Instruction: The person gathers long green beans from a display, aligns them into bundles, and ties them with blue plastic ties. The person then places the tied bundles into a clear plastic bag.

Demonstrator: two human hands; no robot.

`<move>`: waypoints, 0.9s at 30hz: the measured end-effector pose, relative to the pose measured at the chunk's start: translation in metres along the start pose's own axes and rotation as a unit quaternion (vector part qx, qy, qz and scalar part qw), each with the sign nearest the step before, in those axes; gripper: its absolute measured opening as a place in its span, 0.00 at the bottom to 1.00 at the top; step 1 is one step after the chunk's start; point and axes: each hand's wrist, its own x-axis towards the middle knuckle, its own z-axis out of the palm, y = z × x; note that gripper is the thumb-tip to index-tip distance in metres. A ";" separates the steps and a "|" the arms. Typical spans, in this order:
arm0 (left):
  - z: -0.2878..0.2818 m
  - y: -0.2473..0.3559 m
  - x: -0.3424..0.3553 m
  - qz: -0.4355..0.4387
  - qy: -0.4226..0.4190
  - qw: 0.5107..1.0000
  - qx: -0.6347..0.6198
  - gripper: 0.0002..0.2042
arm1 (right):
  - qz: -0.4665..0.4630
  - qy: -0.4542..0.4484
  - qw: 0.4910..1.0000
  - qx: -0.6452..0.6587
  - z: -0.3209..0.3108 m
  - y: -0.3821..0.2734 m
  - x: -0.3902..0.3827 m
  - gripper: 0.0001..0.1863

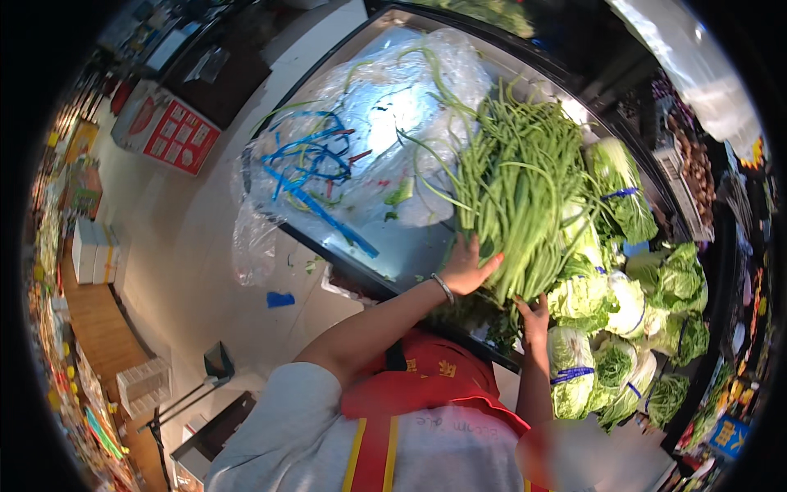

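Note:
A big heap of long green beans [529,176] lies across the right half of a shallow display bin [373,261]. At the heap's near left side my left hand [469,269] rests against the beans, its fingers spread. My right hand [534,320] is at the near end of the heap, fingers up and thumb apart from them, touching the bean ends. The palms face one another across the near part of the heap. Some dark leafy greens [471,316] show beneath and between my hands.
Crumpled clear plastic [443,70] and tangled blue straps [316,201] lie in the bin's left half. Napa cabbages [571,361] bound with blue tape crowd the right side. A red and white carton [168,131] and a long-handled dustpan [217,361] stand on the floor at left.

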 end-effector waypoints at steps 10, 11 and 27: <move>-0.275 -0.182 -0.082 -0.169 0.509 0.790 0.299 0.32 | -0.330 0.184 0.913 -0.151 0.044 -0.072 -0.051 0.26; -0.296 -0.215 -0.091 -0.190 0.440 0.831 0.282 0.24 | -0.401 0.176 0.885 -0.156 0.069 -0.094 -0.064 0.21; -0.313 -0.134 -0.348 -0.007 0.441 0.897 -0.019 0.03 | 0.256 -0.171 0.907 0.287 0.338 -0.084 0.024 0.38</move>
